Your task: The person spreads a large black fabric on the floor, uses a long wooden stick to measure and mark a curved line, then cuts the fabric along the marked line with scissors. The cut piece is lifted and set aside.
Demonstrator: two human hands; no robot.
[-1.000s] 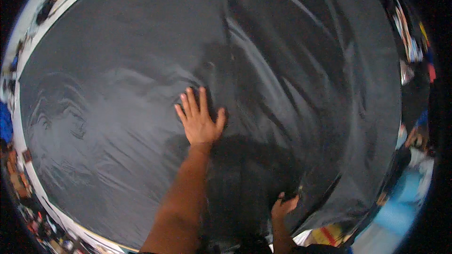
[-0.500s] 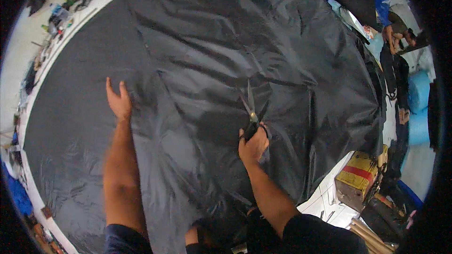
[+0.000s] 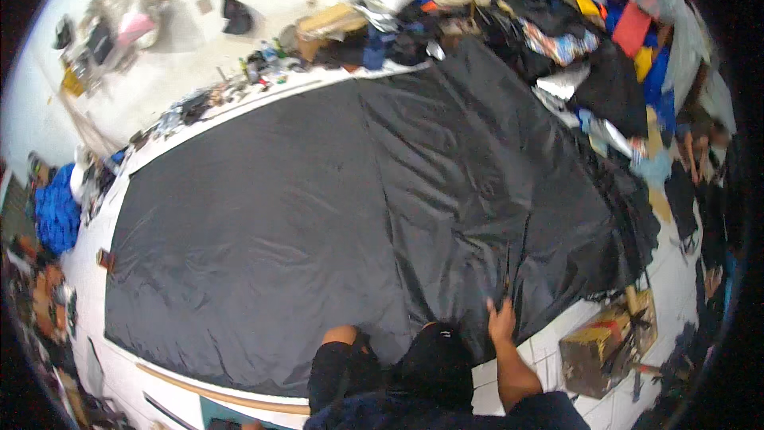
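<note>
A wide sheet of black, slightly shiny fabric (image 3: 263,231) is spread over a pale surface. Its left part lies fairly flat, while the right part is creased and folded. My right hand (image 3: 501,320) is closed around a pair of scissors (image 3: 508,275), held over the sheet's near right part. The blades point away from me and are blurred, so how far apart they stand is unclear. Of my left arm, only a sliver of skin shows at the bottom edge; the hand itself is out of the picture. My knees are at the sheet's near edge.
A worn yellow and brown box (image 3: 597,354) stands on white tiles at the near right. Mixed fabrics and bags (image 3: 557,40) heap up at the far right. Small items line the wall beyond the sheet. A wooden strip (image 3: 223,388) runs along the near left edge; a blue bundle (image 3: 57,209) lies left.
The view has swung back and shows more of the room. My left hand has left the sheet and dropped out of sight. My right hand, still holding the scissors, now appears farther right and lower.
</note>
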